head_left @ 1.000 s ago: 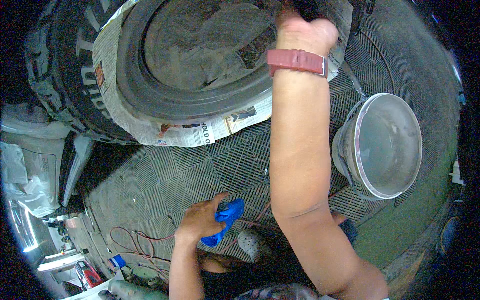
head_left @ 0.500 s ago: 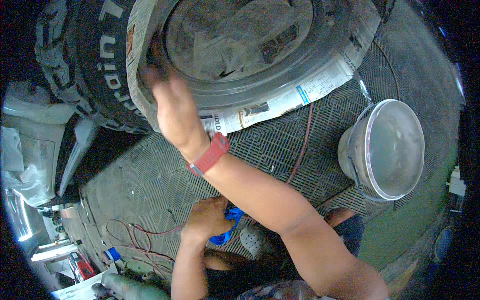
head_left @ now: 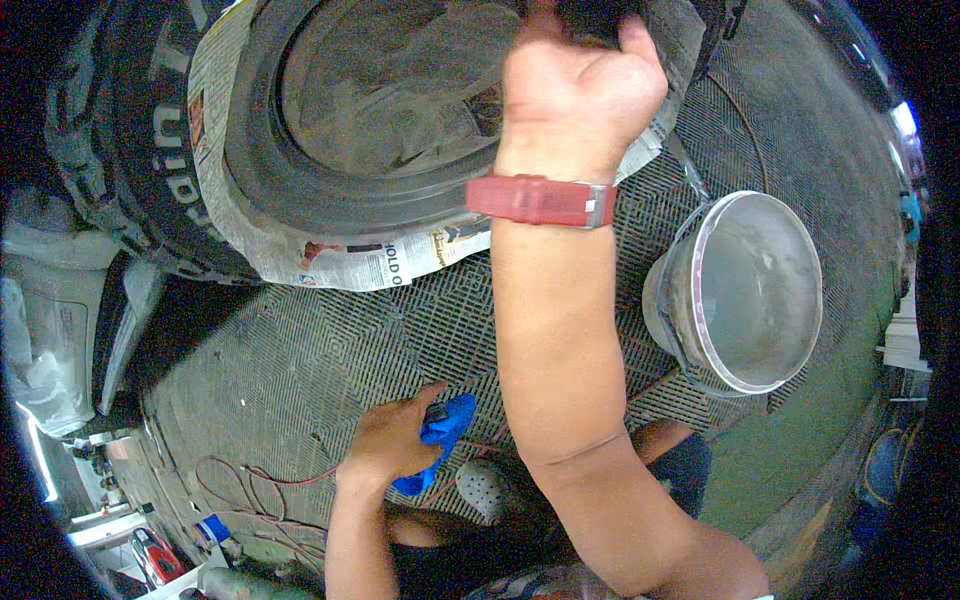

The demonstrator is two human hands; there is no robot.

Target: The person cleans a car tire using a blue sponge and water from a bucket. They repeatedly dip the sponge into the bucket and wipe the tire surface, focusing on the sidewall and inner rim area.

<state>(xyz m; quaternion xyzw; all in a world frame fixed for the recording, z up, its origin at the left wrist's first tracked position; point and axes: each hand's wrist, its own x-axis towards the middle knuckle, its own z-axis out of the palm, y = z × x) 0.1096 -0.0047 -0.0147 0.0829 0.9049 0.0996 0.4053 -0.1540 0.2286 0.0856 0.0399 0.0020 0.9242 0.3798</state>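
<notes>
A large tyre (head_left: 110, 150) with pale raised lettering fills the upper left, its wheel rim (head_left: 330, 190) grey and dusty. Newspaper (head_left: 370, 262) is tucked round the edge of the rim. Over the rim's right part reaches my right hand (head_left: 580, 90), a red watch strap (head_left: 540, 200) on its wrist. Its fingers close on a black thing (head_left: 600, 15), perhaps a pad, largely cut off by the picture's top edge. Lower down, my left hand (head_left: 390, 435) grips a blue cloth (head_left: 445, 425) above the floor, away from the wheel.
A bucket (head_left: 760, 290) of cloudy water stands at the right, its handle hanging down. Thin reddish hoses (head_left: 250, 480) lie coiled at the lower left on the ribbed floor mat (head_left: 300, 350). A grey perforated shoe (head_left: 483, 490) shows below. Vehicle bodywork (head_left: 50, 330) is at the left.
My right hand has moved from the rim's left side across to its upper right. My left hand still holds the blue cloth. The whole view has shifted a little.
</notes>
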